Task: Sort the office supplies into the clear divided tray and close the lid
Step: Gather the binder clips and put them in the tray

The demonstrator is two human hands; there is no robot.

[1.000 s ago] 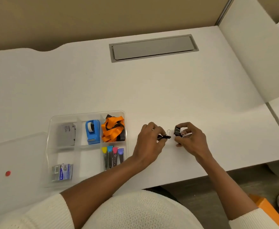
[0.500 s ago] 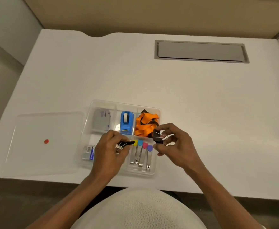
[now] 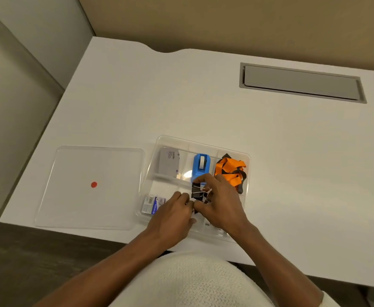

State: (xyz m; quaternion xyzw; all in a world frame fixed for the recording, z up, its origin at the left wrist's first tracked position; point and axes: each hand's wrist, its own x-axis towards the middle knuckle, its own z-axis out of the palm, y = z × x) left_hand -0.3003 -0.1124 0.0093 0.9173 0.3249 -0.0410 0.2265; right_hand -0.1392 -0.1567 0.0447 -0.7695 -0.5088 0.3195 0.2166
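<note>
The clear divided tray (image 3: pixel 159 142) sits near the desk's front edge. Its back row holds a grey box (image 3: pixel 169 161), a blue tape dispenser (image 3: pixel 200 166) and an orange lanyard (image 3: pixel 230 169). A small staples box (image 3: pixel 152 203) lies front left. My right hand (image 3: pixel 220 201) grips black binder clips (image 3: pixel 197 192) over the front middle compartment. My left hand (image 3: pixel 172 214) is beside it, fingers closed at the clips; whether it holds one is hidden. The clear lid (image 3: pixel 88 187) with a red dot lies flat left of the tray.
A grey cable hatch (image 3: pixel 301 83) is set into the white desk (image 3: pixel 292 162) at the back right. A partition wall (image 3: pixel 26 74) borders the desk's left side. My hands cover the tray's front right compartment.
Both hands carried the binder clips from the desk right of the tray to over its front middle compartment. The view swung left, bringing the lid fully into sight.
</note>
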